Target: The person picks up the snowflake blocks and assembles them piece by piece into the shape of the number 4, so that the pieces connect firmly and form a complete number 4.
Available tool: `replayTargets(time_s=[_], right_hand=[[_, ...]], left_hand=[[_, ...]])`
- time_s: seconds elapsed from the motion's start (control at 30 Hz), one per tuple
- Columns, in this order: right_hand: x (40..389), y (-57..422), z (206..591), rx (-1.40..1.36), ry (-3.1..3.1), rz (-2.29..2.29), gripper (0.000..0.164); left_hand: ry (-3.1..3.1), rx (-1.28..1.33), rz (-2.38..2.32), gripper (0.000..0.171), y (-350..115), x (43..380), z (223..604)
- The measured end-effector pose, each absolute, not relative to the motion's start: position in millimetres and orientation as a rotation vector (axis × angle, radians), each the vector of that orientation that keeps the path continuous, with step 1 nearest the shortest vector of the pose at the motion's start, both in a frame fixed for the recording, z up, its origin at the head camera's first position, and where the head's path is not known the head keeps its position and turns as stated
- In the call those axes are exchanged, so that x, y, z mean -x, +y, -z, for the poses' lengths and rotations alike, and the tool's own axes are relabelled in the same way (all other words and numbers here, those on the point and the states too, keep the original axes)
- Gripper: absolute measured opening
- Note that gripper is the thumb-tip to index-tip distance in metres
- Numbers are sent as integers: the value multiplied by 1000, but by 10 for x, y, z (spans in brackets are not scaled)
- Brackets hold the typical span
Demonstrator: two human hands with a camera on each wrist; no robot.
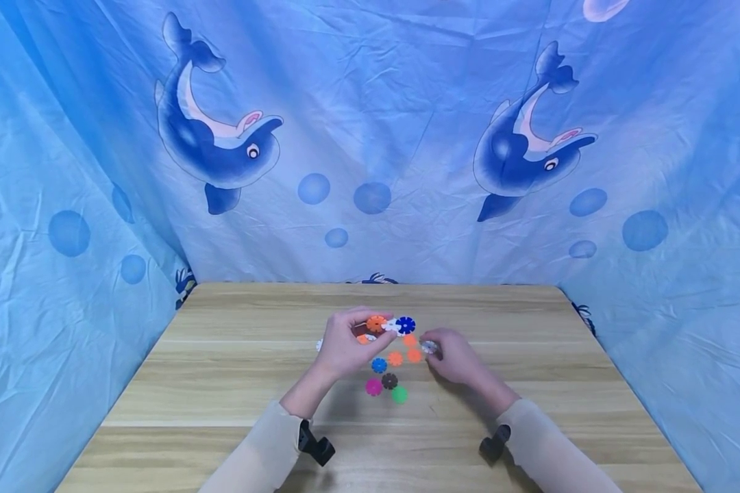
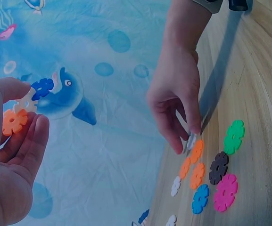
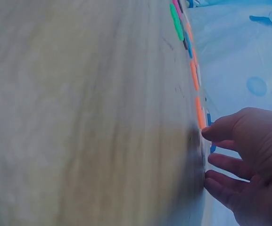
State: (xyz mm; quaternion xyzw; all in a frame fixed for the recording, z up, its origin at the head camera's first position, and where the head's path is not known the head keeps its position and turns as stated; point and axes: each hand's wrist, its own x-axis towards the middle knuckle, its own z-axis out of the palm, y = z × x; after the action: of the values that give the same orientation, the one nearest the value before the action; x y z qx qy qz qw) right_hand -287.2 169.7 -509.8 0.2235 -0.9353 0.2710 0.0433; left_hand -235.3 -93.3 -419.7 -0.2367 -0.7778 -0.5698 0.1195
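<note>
Raised over the table, my left hand (image 1: 340, 348) pinches a joined row of notched plastic discs between thumb and fingers. The row has an orange disc (image 2: 15, 122), a white disc (image 2: 26, 100) and a dark blue disc (image 1: 405, 325). To its right, my right hand (image 1: 455, 357) reaches down to the tabletop and pinches a loose white disc (image 1: 429, 347) with thumb and fingertips. Beside those fingers lie several orange discs (image 2: 197, 175). In the right wrist view the white disc is mostly hidden by the fingers.
Nearer on the wooden table (image 1: 179, 404) lie a light blue disc (image 1: 379, 365), a brownish-black disc (image 1: 390, 381), a pink disc (image 1: 373, 387) and a green disc (image 1: 399, 395). Another white disc (image 2: 175, 186) lies farther back. A blue dolphin-print cloth (image 1: 407, 137) hangs behind the table.
</note>
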Motion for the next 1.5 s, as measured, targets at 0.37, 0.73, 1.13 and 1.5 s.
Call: replayTargets(time_s=[0.37,0.73,1.13,1.5], right_hand=[[2863,1669,5137,-730,-2901,-640,19],[2886,1660,5143,-689,-2900,-733,25],[2938,1703,4923,-554,-2855,-1115,20],[2722,1739,4445,-470,-2597,-1352,12]], left_hand=[[-2282,698,1690,28,-913,2343,4213],[-2283,702,1663,25,-893,2378,4233],[-2227,712,1735,24,-896,2462,4157],[-2223,757,1725,21,-890,2468,4182]])
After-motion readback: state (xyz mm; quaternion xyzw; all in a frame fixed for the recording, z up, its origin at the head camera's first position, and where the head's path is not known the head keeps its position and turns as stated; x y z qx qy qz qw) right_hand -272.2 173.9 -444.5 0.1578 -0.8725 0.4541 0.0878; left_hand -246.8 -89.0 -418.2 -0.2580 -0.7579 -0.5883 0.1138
